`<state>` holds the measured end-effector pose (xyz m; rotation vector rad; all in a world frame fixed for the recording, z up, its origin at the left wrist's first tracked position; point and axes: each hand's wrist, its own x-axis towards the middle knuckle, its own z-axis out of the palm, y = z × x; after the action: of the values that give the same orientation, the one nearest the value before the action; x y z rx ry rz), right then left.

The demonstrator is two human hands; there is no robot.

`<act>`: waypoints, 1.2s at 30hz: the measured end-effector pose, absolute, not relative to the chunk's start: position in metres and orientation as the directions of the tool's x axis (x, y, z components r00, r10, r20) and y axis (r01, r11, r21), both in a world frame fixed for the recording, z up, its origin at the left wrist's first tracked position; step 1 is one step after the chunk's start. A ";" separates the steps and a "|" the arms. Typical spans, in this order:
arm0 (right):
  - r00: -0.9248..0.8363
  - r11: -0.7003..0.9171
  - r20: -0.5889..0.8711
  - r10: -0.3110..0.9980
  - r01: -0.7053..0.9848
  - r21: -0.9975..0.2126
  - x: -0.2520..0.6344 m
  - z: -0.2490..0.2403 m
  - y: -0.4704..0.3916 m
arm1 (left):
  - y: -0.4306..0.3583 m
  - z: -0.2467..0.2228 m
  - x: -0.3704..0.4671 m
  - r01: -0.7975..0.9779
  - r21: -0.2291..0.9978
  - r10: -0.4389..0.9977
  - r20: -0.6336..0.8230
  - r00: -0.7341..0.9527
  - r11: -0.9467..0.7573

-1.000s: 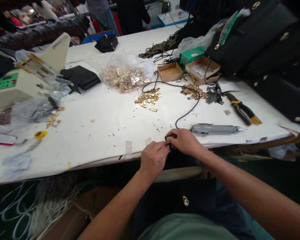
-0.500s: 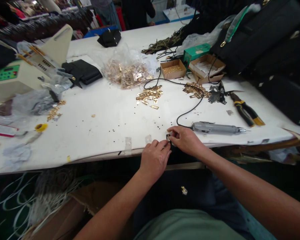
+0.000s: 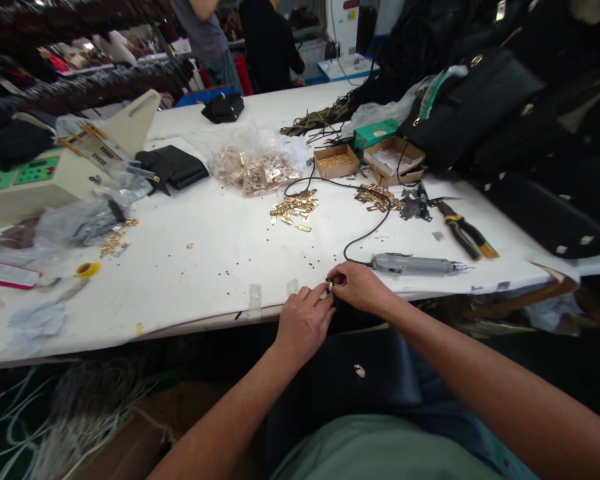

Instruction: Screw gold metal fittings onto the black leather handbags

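At the far left stands a cream machine (image 3: pixel 40 180) with a green control panel, and just near of it lies crumpled clear plastic (image 3: pixel 75 223). A roll of yellow tape (image 3: pixel 88 269) sits on the white table (image 3: pixel 205 260) at the near left. Toward the middle, a black pouch (image 3: pixel 173 167) lies flat, a clear bag of gold fittings (image 3: pixel 253 167) sits to its right, and a loose heap of gold plates (image 3: pixel 294 205) lies nearer in.

At the near edge of the table the left hand (image 3: pixel 304 325) and right hand (image 3: pixel 360 287) meet. Between their fingertips is a small metal fitting (image 3: pixel 329 287), pinched on both sides, on the dark piece that hangs over the table edge toward the lap. The left fingers are curled nearly closed with thumb and forefinger on the fitting; the right fingers are likewise closed round it from the right.

Judgement: the fitting is light, rigid and smooth, so liable to slip; it is best gripped by its flat edges with the fingertips. The dark piece beneath appears soft and pliable.

Just right of the hands lies a grey electric screwdriver (image 3: pixel 413 265), its black cable (image 3: pixel 375 213) looping far. Further right lie yellow-handled pliers (image 3: pixel 465 233); beyond them, cardboard boxes (image 3: pixel 365 157) and black bags (image 3: pixel 480 107).
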<state>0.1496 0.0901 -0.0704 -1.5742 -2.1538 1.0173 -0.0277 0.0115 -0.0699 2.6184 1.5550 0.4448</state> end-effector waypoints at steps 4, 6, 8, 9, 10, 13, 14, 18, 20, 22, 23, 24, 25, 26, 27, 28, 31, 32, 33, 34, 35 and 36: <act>-0.377 0.184 -0.144 0.915 0.708 -0.682 0.150 -0.068 0.091 | 0.014 -0.069 -0.029 0.837 0.212 0.860 0.217 0.462 -0.504; -0.377 0.198 -0.126 0.918 0.707 -0.680 0.149 -0.065 0.089 | 0.016 -0.069 -0.030 0.829 0.218 0.854 0.209 0.476 -0.515; -0.378 0.217 -0.102 0.920 0.711 -0.669 0.148 -0.063 0.087 | 0.018 -0.069 -0.031 0.824 0.211 0.848 0.218 0.484 -0.525; -0.378 0.230 -0.088 0.922 0.714 -0.661 0.147 -0.062 0.085 | 0.019 -0.069 -0.032 0.823 0.204 0.843 0.233 0.485 -0.530; -0.380 0.243 -0.072 0.922 0.715 -0.656 0.147 -0.061 0.083 | 0.020 -0.070 -0.033 0.823 0.195 0.838 0.255 0.483 -0.534; -0.376 0.269 0.002 0.927 0.659 -0.703 0.149 -0.057 0.074 | 0.022 -0.074 -0.034 0.821 0.164 0.820 0.303 0.485 -0.546; -0.368 0.275 0.033 0.929 0.628 -0.728 0.151 -0.054 0.071 | 0.023 -0.075 -0.033 0.824 0.154 0.817 0.314 0.483 -0.546; -0.285 0.281 0.123 0.951 0.620 -0.733 0.180 -0.041 0.075 | 0.021 -0.077 -0.032 0.832 0.132 0.808 0.360 0.465 -0.538; -0.195 0.230 0.129 0.972 0.697 -0.679 0.205 -0.034 0.092 | 0.021 -0.077 -0.031 0.831 0.140 0.801 0.390 0.454 -0.539; -0.102 0.137 0.092 0.991 0.783 -0.606 0.233 -0.031 0.115 | 0.021 -0.079 -0.031 0.828 0.147 0.791 0.424 0.441 -0.541; -0.069 0.092 0.062 0.996 0.821 -0.563 0.247 -0.031 0.128 | 0.021 -0.079 -0.031 0.828 0.147 0.786 0.439 0.436 -0.541; -0.041 0.059 0.044 0.998 0.844 -0.534 0.260 -0.031 0.139 | 0.021 -0.080 -0.031 0.827 0.145 0.780 0.452 0.433 -0.543; -0.026 0.037 0.029 0.999 0.860 -0.509 0.271 -0.033 0.150 | 0.021 -0.081 -0.032 0.828 0.143 0.776 0.462 0.429 -0.542; -0.015 0.022 0.018 1.000 0.872 -0.490 0.280 -0.035 0.160 | 0.021 -0.081 -0.032 0.830 0.140 0.775 0.467 0.426 -0.540; -0.008 0.012 0.010 1.000 0.880 -0.474 0.288 -0.038 0.169 | 0.021 -0.081 -0.032 0.832 0.138 0.775 0.470 0.422 -0.537; -0.001 0.001 0.000 1.000 0.890 -0.456 0.295 -0.041 0.177 | 0.021 -0.082 -0.032 0.834 0.138 0.776 0.471 0.420 -0.535; 0.043 -0.045 -0.013 0.999 0.918 -0.394 0.309 -0.049 0.199 | 0.022 -0.084 -0.032 0.828 0.139 0.768 0.482 0.422 -0.543; 0.064 -0.064 -0.011 0.998 0.926 -0.372 0.312 -0.051 0.206 | 0.023 -0.085 -0.032 0.826 0.139 0.763 0.487 0.424 -0.547; 0.084 -0.081 -0.009 0.996 0.932 -0.353 0.315 -0.052 0.214 | 0.023 -0.086 -0.033 0.824 0.138 0.760 0.494 0.423 -0.549; 0.101 -0.098 -0.008 0.995 0.937 -0.335 0.317 -0.053 0.221 | 0.023 -0.087 -0.033 0.824 0.137 0.758 0.498 0.422 -0.550; 0.116 -0.112 -0.008 0.993 0.941 -0.320 0.319 -0.053 0.228 | 0.024 -0.087 -0.034 0.824 0.136 0.756 0.501 0.421 -0.550; 0.123 -0.120 -0.010 0.992 0.944 -0.308 0.319 -0.054 0.234 | 0.024 -0.088 -0.034 0.825 0.134 0.754 0.504 0.421 -0.550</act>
<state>0.3187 0.2341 -0.0535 -2.1724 -1.9168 0.3129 -0.0343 0.0241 -0.0879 2.7582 1.5424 0.8611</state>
